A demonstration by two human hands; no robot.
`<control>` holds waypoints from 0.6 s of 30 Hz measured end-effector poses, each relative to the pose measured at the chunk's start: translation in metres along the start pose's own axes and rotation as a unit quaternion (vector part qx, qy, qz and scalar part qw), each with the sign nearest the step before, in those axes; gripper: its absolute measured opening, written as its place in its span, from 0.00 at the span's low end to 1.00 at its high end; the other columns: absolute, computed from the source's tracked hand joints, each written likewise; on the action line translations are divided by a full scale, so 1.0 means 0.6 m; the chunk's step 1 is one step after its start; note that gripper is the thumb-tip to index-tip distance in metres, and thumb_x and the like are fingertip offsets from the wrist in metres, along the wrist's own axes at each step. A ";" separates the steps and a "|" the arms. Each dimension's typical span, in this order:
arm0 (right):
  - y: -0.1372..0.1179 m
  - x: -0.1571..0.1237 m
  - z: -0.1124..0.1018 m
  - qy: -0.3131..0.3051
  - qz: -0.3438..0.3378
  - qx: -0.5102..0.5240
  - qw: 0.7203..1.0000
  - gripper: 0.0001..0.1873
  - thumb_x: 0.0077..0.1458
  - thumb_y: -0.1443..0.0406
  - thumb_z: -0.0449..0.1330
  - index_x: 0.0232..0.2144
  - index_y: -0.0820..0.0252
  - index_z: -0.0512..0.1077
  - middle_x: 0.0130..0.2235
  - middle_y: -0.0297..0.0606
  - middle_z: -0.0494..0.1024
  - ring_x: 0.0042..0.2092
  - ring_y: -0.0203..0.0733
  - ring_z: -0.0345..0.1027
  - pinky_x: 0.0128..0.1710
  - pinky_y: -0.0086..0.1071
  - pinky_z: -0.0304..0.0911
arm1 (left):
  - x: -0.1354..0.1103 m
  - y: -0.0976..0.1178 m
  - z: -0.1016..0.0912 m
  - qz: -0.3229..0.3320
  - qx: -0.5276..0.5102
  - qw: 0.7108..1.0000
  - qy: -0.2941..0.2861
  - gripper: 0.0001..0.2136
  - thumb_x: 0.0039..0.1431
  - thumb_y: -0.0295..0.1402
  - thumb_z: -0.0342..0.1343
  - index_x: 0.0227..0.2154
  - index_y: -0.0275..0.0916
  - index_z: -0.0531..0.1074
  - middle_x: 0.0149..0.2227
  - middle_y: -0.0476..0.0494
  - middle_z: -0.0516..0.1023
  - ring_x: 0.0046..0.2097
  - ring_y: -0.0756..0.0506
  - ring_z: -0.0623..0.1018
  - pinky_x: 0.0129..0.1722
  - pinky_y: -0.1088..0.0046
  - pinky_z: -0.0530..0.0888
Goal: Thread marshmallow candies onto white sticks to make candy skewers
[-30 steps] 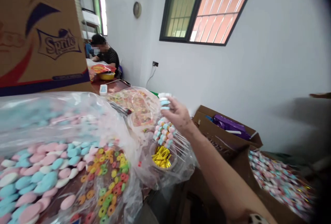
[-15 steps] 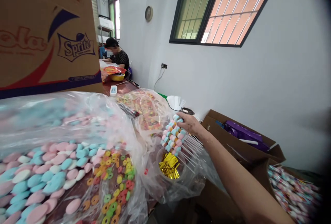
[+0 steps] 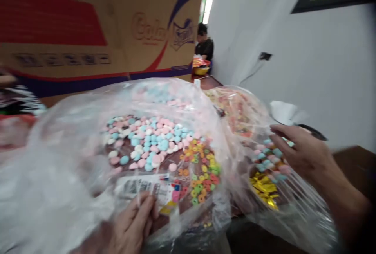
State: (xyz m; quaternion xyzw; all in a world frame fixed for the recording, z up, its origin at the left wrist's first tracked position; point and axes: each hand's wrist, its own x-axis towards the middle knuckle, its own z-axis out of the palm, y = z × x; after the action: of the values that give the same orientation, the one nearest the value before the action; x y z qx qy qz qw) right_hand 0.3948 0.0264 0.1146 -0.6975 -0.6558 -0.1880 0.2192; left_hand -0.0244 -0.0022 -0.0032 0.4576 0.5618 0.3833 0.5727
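Observation:
My left hand is closed in a pinch at the near edge. Thin pale streaks rise from its fingertips, too blurred to name. A printed label lies just beyond it. My right hand has its fingers stretched out over a stack of marshmallow skewers, and nothing shows in its grasp. White sticks run from the skewers toward me. Pink, blue and white marshmallows and colourful ring-shaped pieces spread over the table inside an opened clear plastic bag.
Gold twist ties fill a round tub beside the skewers. Behind stands a large cardboard carton. Another plastic bag of ring pieces lies at the back right. A person sits at the far end; another person's arm shows at left.
The view has swung left and down. My left hand has come into view, pinched. My right hand has come off the skewers' end, its fingers now extended above them.

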 end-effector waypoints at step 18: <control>-0.378 -0.008 0.180 -0.327 -0.237 0.134 0.905 0.07 0.60 0.70 0.55 0.32 0.60 0.74 0.37 0.40 0.76 0.40 0.42 0.69 0.39 0.31 0.61 | 0.003 0.010 0.023 0.016 -0.135 0.990 0.039 0.19 0.53 0.50 0.61 0.37 0.37 0.77 0.18 0.56 0.69 0.14 0.56 0.60 0.14 0.83 0.55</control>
State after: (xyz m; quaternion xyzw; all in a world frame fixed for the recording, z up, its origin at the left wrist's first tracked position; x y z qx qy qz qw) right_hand 0.1654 0.0921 0.0354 -0.5075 -0.8559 0.0941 0.0326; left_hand -0.0102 -0.0003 0.0014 0.3698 0.5194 0.4829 0.6003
